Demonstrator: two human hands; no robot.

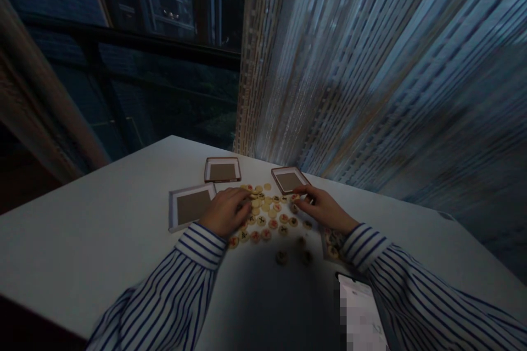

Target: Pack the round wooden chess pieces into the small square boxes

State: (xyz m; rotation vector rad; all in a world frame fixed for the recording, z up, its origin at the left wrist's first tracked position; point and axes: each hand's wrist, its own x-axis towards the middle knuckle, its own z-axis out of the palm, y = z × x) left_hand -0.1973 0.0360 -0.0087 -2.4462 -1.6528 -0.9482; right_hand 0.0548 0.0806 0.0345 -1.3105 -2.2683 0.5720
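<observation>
Round wooden Chinese chess pieces point(273, 224) lie loosely in the middle of the white table, some showing red or black characters and others plain faces. My left hand point(225, 209) reaches over the left side of the pile. Its fingers stretch onto the pieces, with the thumb apart from them. At the right side, my right hand point(323, 208) has thumb and index finger closed around a chess piece point(295, 197). Below the right wrist is an open box point(328, 249) with pieces in it, partly hidden by the sleeve.
Three shallow trays stand behind and left of the pile: a brown-rimmed one point(223, 180), another at the back right point(284, 192), and a pale one point(173, 225). A lit phone point(362, 312) lies near the front right. A string curtain point(288, 93) hangs along the table's far edge point(354, 184).
</observation>
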